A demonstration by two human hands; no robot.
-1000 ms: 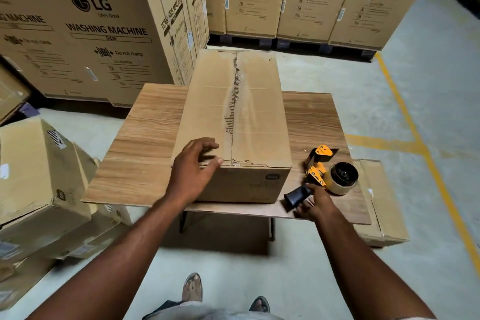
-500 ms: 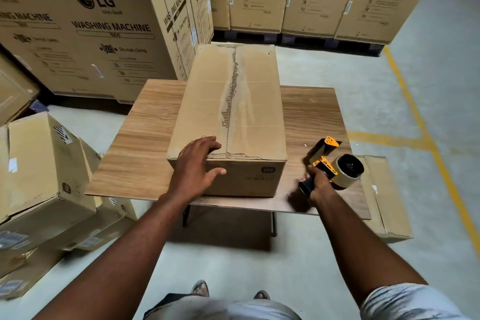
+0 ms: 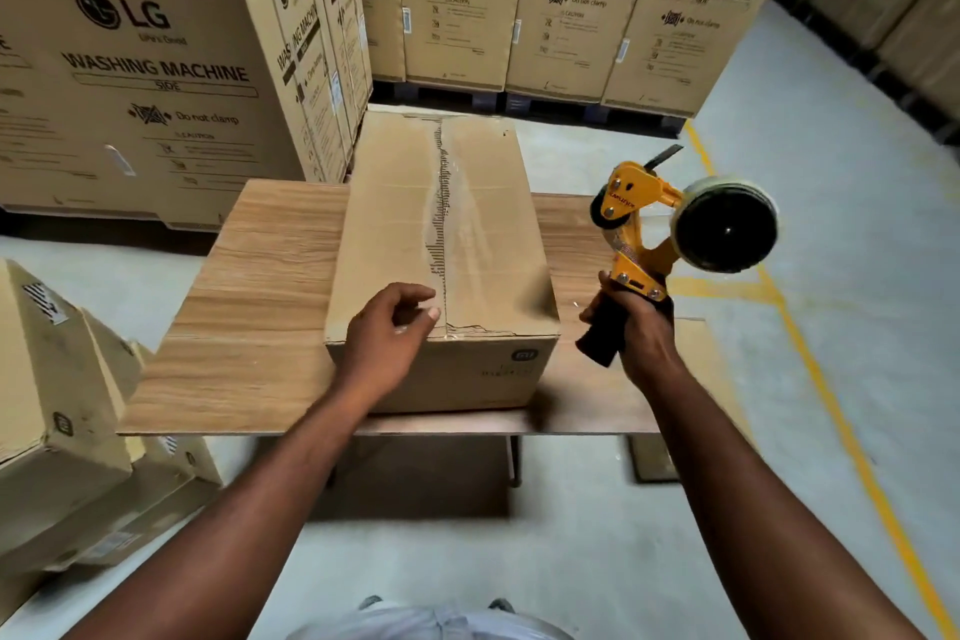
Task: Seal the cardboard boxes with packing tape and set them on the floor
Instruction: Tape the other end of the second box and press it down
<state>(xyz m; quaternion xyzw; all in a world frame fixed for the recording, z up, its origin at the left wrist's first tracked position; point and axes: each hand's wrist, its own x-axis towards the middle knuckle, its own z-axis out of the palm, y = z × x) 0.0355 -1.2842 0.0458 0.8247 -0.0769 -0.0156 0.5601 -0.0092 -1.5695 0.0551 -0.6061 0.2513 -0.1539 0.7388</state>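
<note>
Tape dispenser [image 3: 636,218] right of the cardboard box [image 3: 488,234]
Your right hand [image 3: 641,327] grips its handle; your left hand [image 3: 387,340], loosely curled and empty, sits at the box's near edge.

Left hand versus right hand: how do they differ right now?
The left hand rests on the near top edge of the cardboard box, fingers loosely curled, holding nothing; the right hand grips the tape dispenser by its black handle. The left hand is low on the box; the right hand holds its tool raised clear of the table, beside the box. Both reach over the table's near edge.
</note>
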